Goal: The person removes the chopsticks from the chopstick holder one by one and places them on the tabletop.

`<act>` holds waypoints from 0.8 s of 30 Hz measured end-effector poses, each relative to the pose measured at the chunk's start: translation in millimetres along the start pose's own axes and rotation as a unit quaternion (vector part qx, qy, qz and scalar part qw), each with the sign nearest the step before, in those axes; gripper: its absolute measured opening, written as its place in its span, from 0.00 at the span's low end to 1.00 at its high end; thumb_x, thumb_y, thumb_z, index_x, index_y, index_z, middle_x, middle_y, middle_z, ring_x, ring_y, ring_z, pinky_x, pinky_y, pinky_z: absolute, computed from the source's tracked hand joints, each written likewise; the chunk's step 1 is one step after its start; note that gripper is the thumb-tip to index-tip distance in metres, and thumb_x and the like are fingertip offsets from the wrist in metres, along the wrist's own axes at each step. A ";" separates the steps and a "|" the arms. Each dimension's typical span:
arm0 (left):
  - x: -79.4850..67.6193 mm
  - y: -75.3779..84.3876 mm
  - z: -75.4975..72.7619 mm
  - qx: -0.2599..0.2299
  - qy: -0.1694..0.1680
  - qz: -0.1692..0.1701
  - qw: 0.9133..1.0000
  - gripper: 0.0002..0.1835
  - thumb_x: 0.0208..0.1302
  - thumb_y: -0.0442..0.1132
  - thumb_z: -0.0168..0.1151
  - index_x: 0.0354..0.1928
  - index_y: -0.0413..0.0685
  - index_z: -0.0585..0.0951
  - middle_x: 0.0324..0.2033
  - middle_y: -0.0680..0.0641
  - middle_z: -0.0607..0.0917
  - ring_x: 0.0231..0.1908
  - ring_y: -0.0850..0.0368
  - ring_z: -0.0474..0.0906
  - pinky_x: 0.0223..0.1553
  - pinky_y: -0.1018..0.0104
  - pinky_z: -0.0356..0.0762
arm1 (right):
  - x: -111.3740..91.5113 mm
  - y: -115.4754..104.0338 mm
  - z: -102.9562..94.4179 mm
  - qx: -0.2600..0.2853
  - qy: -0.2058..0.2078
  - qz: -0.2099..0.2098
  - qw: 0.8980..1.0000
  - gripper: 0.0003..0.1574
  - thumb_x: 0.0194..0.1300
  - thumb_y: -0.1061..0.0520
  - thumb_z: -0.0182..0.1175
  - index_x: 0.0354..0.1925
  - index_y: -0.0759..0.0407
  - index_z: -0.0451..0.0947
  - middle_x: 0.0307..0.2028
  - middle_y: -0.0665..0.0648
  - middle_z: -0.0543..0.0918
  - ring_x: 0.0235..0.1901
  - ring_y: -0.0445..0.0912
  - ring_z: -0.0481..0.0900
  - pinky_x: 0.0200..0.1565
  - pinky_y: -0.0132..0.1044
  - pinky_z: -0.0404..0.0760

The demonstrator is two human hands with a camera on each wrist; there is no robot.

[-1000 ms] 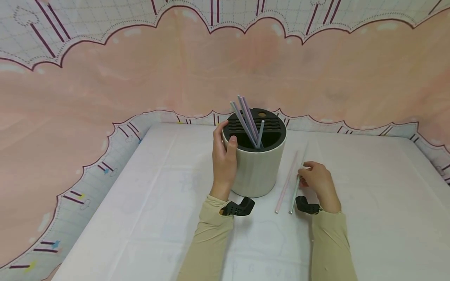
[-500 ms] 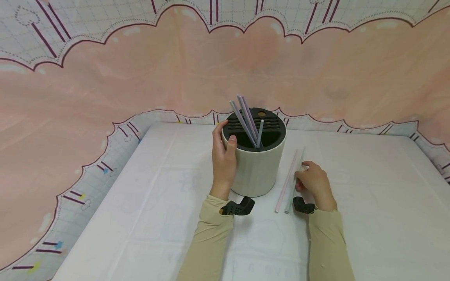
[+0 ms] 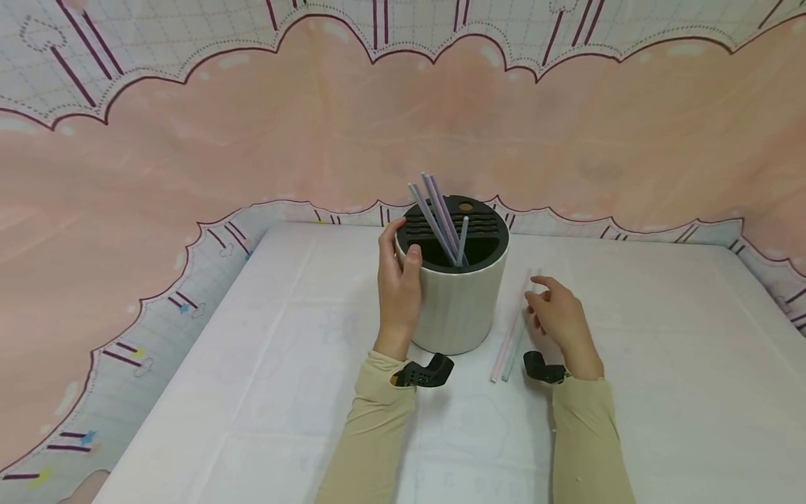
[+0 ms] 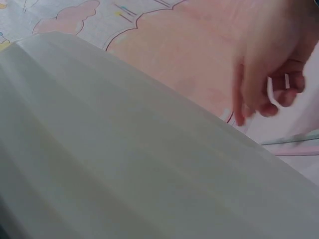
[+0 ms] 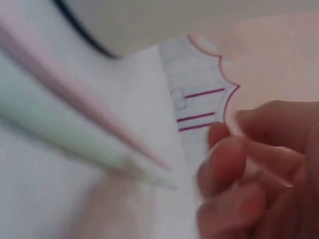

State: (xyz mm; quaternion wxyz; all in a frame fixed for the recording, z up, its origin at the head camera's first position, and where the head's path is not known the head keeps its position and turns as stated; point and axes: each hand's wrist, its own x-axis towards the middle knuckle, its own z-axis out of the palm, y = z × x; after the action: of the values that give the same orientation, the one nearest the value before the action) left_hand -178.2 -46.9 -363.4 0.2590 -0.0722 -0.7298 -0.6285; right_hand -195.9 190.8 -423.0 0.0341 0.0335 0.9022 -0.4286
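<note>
A cream round utensil holder (image 3: 455, 308) with a black slotted top stands upright on the table. My left hand (image 3: 400, 287) grips its left side near the rim, thumb in front and fingers round the back. Several pastel straws (image 3: 441, 217) lean in its large opening. To the right, a pink straw (image 3: 508, 336) and a pale green straw (image 3: 515, 353) lie close side by side. Over them my right hand (image 3: 559, 313) hovers with loosely bent fingers and nothing between them. In the right wrist view its fingertips are apart from the green straw (image 5: 75, 142).
A white cloth covers the table (image 3: 302, 406). Behind it rises a peach patterned backdrop (image 3: 567, 140), close to the back of the holder. Black wrist cameras (image 3: 427, 371) sit at both wrists.
My right hand has slid the green straw left, next to the pink one, and let go of it, its fingers now spread above. The left hand stays on the holder.
</note>
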 end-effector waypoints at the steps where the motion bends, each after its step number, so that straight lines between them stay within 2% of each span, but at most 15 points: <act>1: -0.9 5.7 -0.4 -0.003 -0.001 -0.001 1.000 0.27 0.62 0.52 0.41 0.62 0.53 0.60 0.59 0.49 0.64 0.48 0.54 0.65 0.48 0.55 0.64 | -0.9 -3.4 -0.6 0.007 0.019 -0.012 1.000 0.26 0.66 0.52 0.45 0.60 0.59 0.62 0.29 0.61 0.78 0.17 0.46 0.72 0.21 0.35 0.72; 3: -0.7 7.8 -0.1 -0.005 -0.003 -0.005 1.000 0.26 0.62 0.48 0.42 0.62 0.49 0.60 0.60 0.46 0.63 0.48 0.52 0.65 0.48 0.54 0.63 | -2.2 -10.3 -1.8 0.023 0.067 -0.034 0.997 0.24 0.66 0.50 0.45 0.57 0.58 0.66 0.30 0.61 0.78 0.18 0.46 0.74 0.21 0.34 0.74; 5: -0.6 8.0 0.3 -0.006 -0.004 -0.008 1.000 0.26 0.62 0.44 0.42 0.62 0.47 0.59 0.61 0.44 0.62 0.49 0.52 0.64 0.50 0.52 0.62 | -3.2 -17.2 -2.6 0.047 0.122 -0.060 0.990 0.22 0.66 0.49 0.45 0.54 0.57 0.71 0.29 0.60 0.79 0.20 0.45 0.75 0.23 0.31 0.75; 8: 2.7 -8.7 1.8 -0.003 -0.007 -0.009 1.000 0.26 0.62 0.47 0.43 0.63 0.54 0.59 0.62 0.49 0.60 0.50 0.53 0.64 0.50 0.51 0.62 | -5.2 -27.2 -2.6 0.070 0.199 -0.107 0.972 0.19 0.65 0.48 0.47 0.49 0.54 0.75 0.29 0.56 0.80 0.24 0.41 0.76 0.27 0.26 0.74; 11: 1.6 -11.0 1.0 0.000 -0.010 -0.010 1.000 0.26 0.62 0.51 0.42 0.63 0.59 0.59 0.62 0.53 0.60 0.52 0.56 0.63 0.52 0.51 0.61 | -9.9 -37.7 -1.2 0.084 0.253 -0.161 0.950 0.16 0.64 0.49 0.50 0.45 0.54 0.78 0.30 0.52 0.81 0.29 0.38 0.77 0.33 0.24 0.72; 14: -0.3 -10.6 0.3 0.003 -0.010 -0.009 1.000 0.26 0.62 0.54 0.42 0.62 0.61 0.59 0.63 0.55 0.59 0.53 0.57 0.62 0.54 0.50 0.60 | -16.4 -48.8 0.3 0.097 0.279 -0.206 0.933 0.16 0.64 0.49 0.51 0.43 0.55 0.79 0.31 0.51 0.81 0.33 0.39 0.77 0.38 0.25 0.71; 19: -1.6 -6.4 0.0 0.008 -0.011 -0.013 1.000 0.26 0.62 0.54 0.41 0.62 0.61 0.59 0.63 0.54 0.59 0.52 0.57 0.63 0.53 0.51 0.61 | -26.0 -68.6 1.2 0.123 0.295 -0.255 0.913 0.15 0.64 0.51 0.52 0.45 0.56 0.77 0.34 0.51 0.81 0.38 0.40 0.76 0.46 0.29 0.70; 24: -2.9 11.3 -0.7 0.003 -0.009 -0.015 1.000 0.25 0.63 0.47 0.42 0.63 0.51 0.59 0.62 0.48 0.61 0.51 0.54 0.63 0.53 0.51 0.61 | -33.5 -89.9 2.0 0.144 0.289 -0.313 0.893 0.16 0.61 0.60 0.54 0.48 0.59 0.75 0.38 0.54 0.80 0.44 0.43 0.75 0.51 0.34 0.67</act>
State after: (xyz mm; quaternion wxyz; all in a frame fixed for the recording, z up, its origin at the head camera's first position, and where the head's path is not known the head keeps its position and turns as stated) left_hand -170.6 -44.7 -354.7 0.2438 -0.0662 -0.7349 -0.6294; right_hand -170.5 131.5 -351.9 -0.3694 -0.1240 0.7644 -0.5137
